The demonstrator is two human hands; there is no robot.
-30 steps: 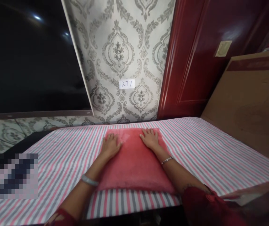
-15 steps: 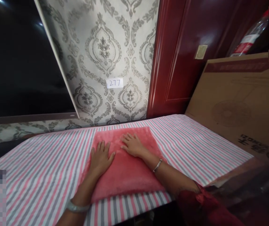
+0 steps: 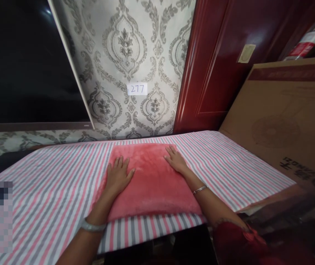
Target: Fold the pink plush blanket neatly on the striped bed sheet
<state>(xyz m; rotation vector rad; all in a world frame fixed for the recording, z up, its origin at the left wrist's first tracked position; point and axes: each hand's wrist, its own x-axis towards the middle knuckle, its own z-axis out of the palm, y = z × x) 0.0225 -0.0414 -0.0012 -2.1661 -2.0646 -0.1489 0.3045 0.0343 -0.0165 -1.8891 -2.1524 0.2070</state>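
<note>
A plush coral-pink cushion cover or folded cloth (image 3: 151, 180) lies flat on a striped tablecloth (image 3: 55, 191); I cannot tell which it is. My left hand (image 3: 118, 175) rests palm down on its left part, fingers spread. On its far right part lies my right hand (image 3: 176, 159), also palm down with the fingers apart. Neither hand grips anything. A pale bangle (image 3: 92, 225) circles the left wrist and a thin silver bracelet (image 3: 200, 189) the right.
A large cardboard box (image 3: 278, 121) stands along the right side, with a plastic bottle (image 3: 307, 42) above it. At the left back is a dark television screen (image 3: 30, 66). Patterned wallpaper behind carries a paper label reading 277 (image 3: 137, 88).
My right hand has slid rightward over the pink fabric, from near its middle to its far right part. The left hand stays in place on it. The view has shifted slightly.
</note>
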